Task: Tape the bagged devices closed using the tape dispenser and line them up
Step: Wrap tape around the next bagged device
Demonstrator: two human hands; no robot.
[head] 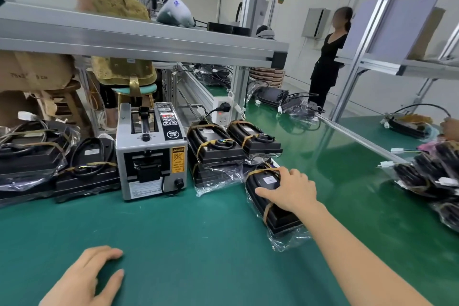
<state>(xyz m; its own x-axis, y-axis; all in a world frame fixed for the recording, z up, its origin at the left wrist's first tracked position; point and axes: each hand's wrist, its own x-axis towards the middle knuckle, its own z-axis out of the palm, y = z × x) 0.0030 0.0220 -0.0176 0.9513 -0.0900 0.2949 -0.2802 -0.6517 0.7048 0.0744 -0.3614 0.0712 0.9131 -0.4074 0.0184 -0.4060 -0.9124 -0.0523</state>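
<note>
A grey automatic tape dispenser (pixel 151 151) stands on the green bench. Right of it, two black devices in clear bags, strapped with tan tape, sit side by side: one bagged device (pixel 213 149) and a second bagged device (pixel 253 139). In front of them lies a third taped bagged device (pixel 270 208), and my right hand (pixel 290 189) lies on top of it with fingers spread over the far end. My left hand (pixel 87 278) rests flat on the green mat near the front edge, holding nothing.
More bagged devices (pixel 37 156) with cables pile up left of the dispenser, and another pile (pixel 432 174) sits at the right. A white power strip (pixel 222 110) is fixed to an aluminium post. An aluminium shelf (pixel 139 40) runs overhead. Two people are beyond the bench.
</note>
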